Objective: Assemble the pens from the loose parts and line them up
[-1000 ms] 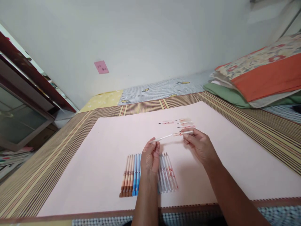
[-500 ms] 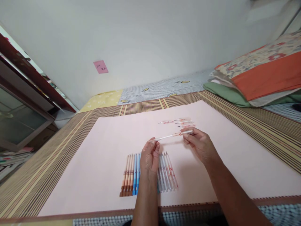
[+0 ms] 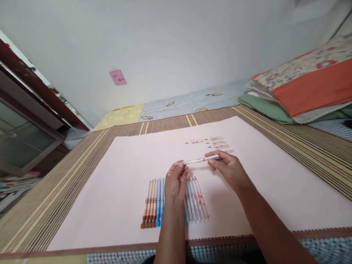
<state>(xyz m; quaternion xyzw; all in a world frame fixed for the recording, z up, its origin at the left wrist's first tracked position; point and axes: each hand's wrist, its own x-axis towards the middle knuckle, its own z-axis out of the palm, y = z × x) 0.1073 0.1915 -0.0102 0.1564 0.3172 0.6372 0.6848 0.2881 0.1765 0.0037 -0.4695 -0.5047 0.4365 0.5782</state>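
A slim, clear and whitish pen [image 3: 196, 160] with small reddish marks is held nearly level above the pink sheet [image 3: 132, 157]. My left hand [image 3: 176, 179] pinches its left end, thumb on top. Closed around the right end are the fingers of my right hand [image 3: 229, 167]. Below lies a row of pens: brown and peach pens [image 3: 149, 205], blue pens [image 3: 159, 201] and clear pens [image 3: 196, 201]. My left wrist hides the row's middle. Beyond my right hand lie several thin refills [image 3: 217, 143] with dark tips and pinkish print.
The sheet lies on a striped mat [image 3: 90, 161]. Folded bedding [image 3: 310, 88] is piled at the right. Behind the mat rises a pale wall [image 3: 176, 47] with a pink note [image 3: 117, 77]. A glass-fronted cabinet [image 3: 24, 135] stands at the left.
My right hand has moved left and slightly down, closer to my left hand. The visible length of the pen between them is shorter. The left hand has barely moved.
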